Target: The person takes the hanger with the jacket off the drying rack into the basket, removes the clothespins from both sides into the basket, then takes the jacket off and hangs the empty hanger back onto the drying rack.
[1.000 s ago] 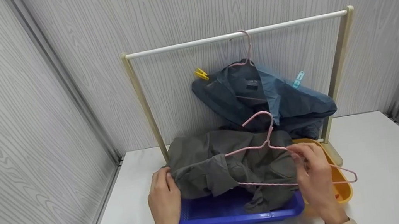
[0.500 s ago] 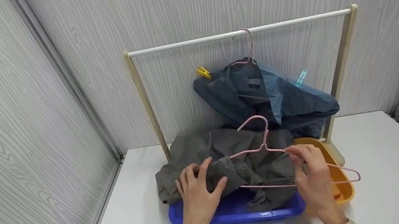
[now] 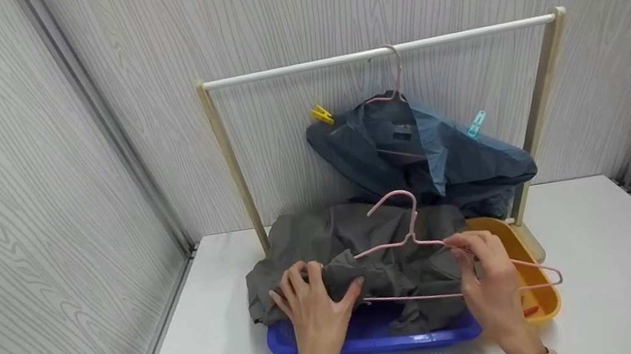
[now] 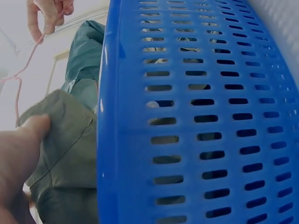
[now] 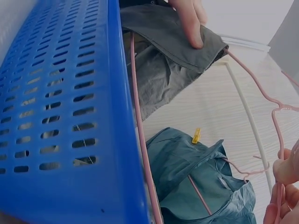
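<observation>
I'm gripping the grey garment (image 3: pixel 353 227) with the left hand (image 3: pixel 313 313), pinching the pink hanger (image 3: pixel 412 237) with the right hand (image 3: pixel 491 282), apparently inserting it; next I'm probably needing a deeper push.

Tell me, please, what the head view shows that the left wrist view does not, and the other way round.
Head only: the yellow clip, the turquoise clip and the orange tub.
Left wrist only: a face-on close-up of the slotted wall of the blue basket.
Both: the left hand pinching the grey cloth, the right hand holding a pink hanger, and the blue garment.
</observation>
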Tool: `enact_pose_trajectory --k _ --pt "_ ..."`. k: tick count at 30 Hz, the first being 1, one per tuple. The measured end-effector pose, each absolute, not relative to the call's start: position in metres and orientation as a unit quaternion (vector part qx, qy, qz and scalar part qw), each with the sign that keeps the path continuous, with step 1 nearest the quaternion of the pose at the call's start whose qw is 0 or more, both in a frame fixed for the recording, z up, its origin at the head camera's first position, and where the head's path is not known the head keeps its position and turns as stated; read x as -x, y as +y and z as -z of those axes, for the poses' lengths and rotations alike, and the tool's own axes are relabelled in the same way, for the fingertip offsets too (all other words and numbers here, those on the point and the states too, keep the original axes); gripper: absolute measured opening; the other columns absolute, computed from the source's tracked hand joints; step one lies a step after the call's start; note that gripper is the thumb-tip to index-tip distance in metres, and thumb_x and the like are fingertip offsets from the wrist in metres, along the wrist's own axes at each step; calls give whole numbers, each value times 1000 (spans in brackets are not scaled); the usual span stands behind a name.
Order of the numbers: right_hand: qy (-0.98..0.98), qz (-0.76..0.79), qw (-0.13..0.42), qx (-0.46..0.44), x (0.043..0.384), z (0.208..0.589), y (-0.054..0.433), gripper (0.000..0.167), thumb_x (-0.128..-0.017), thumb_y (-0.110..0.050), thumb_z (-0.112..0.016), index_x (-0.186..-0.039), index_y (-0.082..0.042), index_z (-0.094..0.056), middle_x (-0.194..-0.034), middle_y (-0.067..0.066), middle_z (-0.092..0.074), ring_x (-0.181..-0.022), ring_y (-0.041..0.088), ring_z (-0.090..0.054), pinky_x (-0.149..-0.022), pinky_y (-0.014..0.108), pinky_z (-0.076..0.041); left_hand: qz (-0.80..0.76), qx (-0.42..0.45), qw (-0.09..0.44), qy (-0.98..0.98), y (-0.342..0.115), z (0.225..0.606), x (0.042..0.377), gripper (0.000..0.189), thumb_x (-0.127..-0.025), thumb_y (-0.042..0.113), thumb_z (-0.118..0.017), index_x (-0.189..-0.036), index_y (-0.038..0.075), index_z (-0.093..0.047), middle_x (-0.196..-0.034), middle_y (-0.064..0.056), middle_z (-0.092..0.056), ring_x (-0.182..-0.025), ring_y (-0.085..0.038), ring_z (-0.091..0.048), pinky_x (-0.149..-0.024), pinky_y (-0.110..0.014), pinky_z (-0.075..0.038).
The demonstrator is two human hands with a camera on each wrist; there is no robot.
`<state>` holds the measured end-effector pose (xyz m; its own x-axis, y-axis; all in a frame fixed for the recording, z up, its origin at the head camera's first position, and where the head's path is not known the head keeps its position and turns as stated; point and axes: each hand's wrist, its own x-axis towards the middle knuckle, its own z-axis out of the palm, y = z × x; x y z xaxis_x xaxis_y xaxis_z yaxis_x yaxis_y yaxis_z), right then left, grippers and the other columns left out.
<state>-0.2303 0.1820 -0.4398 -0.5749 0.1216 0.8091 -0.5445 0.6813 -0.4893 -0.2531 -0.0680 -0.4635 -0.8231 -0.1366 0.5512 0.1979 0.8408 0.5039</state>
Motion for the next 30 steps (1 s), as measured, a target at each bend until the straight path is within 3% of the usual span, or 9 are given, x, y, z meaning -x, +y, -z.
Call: enact_pose_trajectory --k 6,10,15,30 --pt "-803 -378 441 -133 229 438 181 25 -87 10 -67 -105 -7 -68 -103 2 -60 -96 16 -53 -88 13 -39 309 15 312 -898 -71 464 254 56 -88 69 -54 -102 15 -50 -115 -8 -42 -121 -35 -37 -104 -70 -14" --pt "-803 -380 439 -135 230 440 181 25 -87 10 -67 -105 -7 -68 -103 2 -60 -97 16 -53 -89 12 -39 334 31 323 -885 -75 465 255 43 -93 59 -56 -94 17 -49 -106 -5 -40 -109 -32 -39 -97 -64 -21" --pt "-799 -385 440 -140 230 440 183 26 -86 11 -68 -105 -6 -68 -104 4 -60 -99 17 -53 -91 12 -38 350 54 337 -872 -79 466 258 33 -94 50 -60 -88 18 -49 -99 -3 -39 -101 -30 -40 -97 -66 -22" --pt "-796 -400 434 -134 229 434 193 21 -88 8 -66 -105 -3 -68 -105 6 -60 -98 18 -54 -88 13 -42 371 82 343 -859 -78 464 256 12 -99 27 -59 -100 19 -67 -105 0 -54 -111 -29 -49 -100 -77 -14"
